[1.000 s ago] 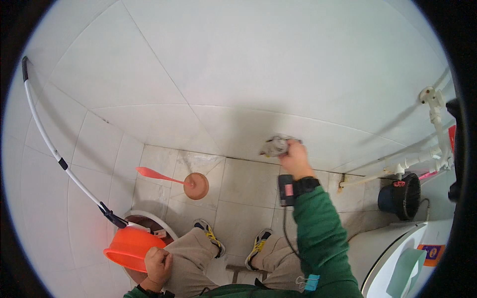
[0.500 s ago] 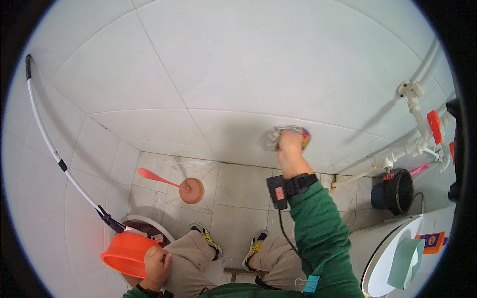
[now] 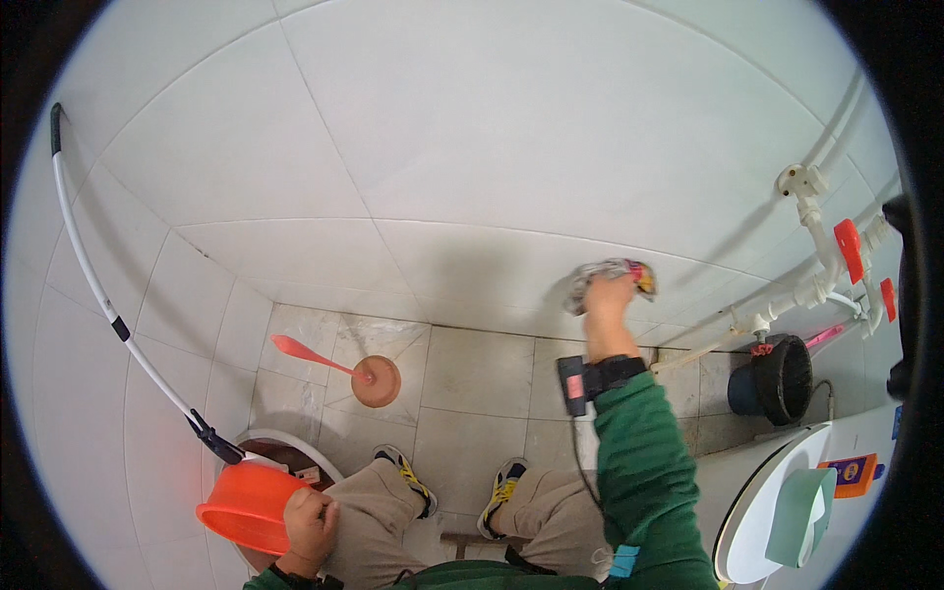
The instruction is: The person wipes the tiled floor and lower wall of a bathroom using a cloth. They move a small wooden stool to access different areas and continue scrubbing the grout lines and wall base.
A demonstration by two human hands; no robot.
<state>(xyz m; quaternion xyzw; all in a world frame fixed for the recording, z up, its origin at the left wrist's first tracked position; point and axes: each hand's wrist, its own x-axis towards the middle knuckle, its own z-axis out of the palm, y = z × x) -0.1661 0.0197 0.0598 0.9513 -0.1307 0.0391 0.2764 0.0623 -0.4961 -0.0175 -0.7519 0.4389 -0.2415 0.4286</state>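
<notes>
My right hand [image 3: 612, 298] is closed on a crumpled grey rag [image 3: 583, 285] with a red and yellow patch, held against the lower part of the white tiled wall [image 3: 492, 258]. Its fingers are partly hidden and slightly blurred. At the lower left, my left hand [image 3: 312, 528] is closed at the rim of an orange plastic basin [image 3: 244, 501], close beside my knee. The basin tilts over a round tub [image 3: 320, 460] on the floor.
A plunger [image 3: 376, 382] stands on the floor tiles. A white pole [image 3: 90, 265] leans on the left wall. At right are white pipes [image 3: 812, 234] with red valve handles, a black-lined bin [image 3: 787, 379], and a toilet lid [image 3: 752, 531] bearing a green box [image 3: 798, 516].
My right hand has slid the rag to the right and slightly down along the wall. My left hand stays at the basin's rim.
</notes>
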